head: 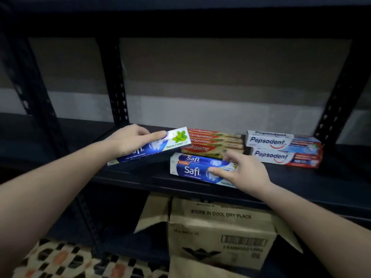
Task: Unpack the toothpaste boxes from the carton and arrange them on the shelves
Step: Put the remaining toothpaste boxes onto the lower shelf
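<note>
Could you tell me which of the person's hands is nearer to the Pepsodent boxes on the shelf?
Right. The right hand rests on the Safi box just left of the Pepsodent boxes; the left hand holds another Safi box beyond the Colgate stack.

Both bare forearms reach forward, well apart. The left hand [130,140] lies palm down, forefinger stretched straight ahead, the other fingers curled in a grip. To its right and lower, the right hand [244,170] spreads its fingers [216,171] leftward, relaxed, thumb raised.
</note>
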